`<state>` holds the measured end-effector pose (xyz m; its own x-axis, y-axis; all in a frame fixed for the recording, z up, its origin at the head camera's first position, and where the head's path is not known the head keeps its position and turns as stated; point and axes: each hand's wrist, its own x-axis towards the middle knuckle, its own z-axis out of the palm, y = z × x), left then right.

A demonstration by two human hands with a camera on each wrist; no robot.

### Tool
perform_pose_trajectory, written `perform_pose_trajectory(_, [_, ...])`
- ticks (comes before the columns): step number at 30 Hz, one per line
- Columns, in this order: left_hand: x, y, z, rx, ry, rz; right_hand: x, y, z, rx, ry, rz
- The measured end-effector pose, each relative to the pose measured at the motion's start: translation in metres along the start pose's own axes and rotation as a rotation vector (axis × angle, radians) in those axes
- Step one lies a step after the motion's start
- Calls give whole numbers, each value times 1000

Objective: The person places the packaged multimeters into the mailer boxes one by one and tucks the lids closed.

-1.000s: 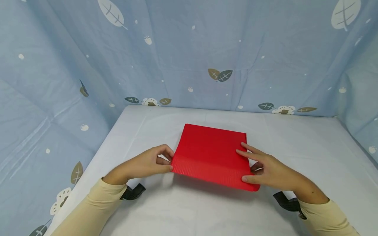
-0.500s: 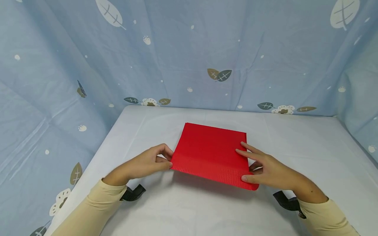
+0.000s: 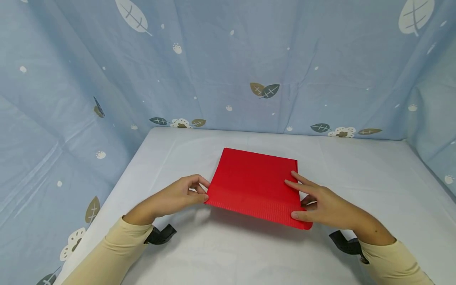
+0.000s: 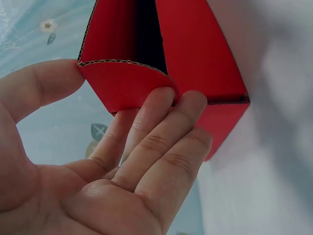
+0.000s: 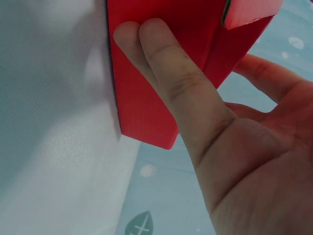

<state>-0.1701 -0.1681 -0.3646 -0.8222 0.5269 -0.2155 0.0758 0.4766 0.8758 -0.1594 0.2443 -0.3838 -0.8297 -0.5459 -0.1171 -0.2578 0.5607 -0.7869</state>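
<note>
A red cardboard box (image 3: 256, 182) lies in the middle of the white table, its ribbed front edge raised over a shadow. At its left front corner, my left hand (image 3: 178, 196) pinches the edge. The left wrist view shows the thumb at the upper corner and bent fingers against a curved side flap (image 4: 129, 83), beside a dark gap into the box. Over the right side, my right hand (image 3: 325, 206) is spread, two fingertips and the thumb resting on top. In the right wrist view, two straight fingers (image 5: 168, 63) press the side wall (image 5: 142, 107).
White cloth (image 3: 213, 257) covers the table. Blue patterned curtain (image 3: 213, 59) hangs behind it and at both sides. Black wrist-mounted pieces (image 3: 160, 234) stick out beneath both forearms.
The left thumb and fingers have shifted very slightly at the corner, and the box's front edge sits marginally higher. The right hand stays in place on the box.
</note>
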Motion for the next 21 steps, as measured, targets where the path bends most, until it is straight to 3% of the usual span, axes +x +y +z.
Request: perform_pose_trajectory(21, [1,-5,-4,66,-8,8,1,3,-1,-3,-11,-15])
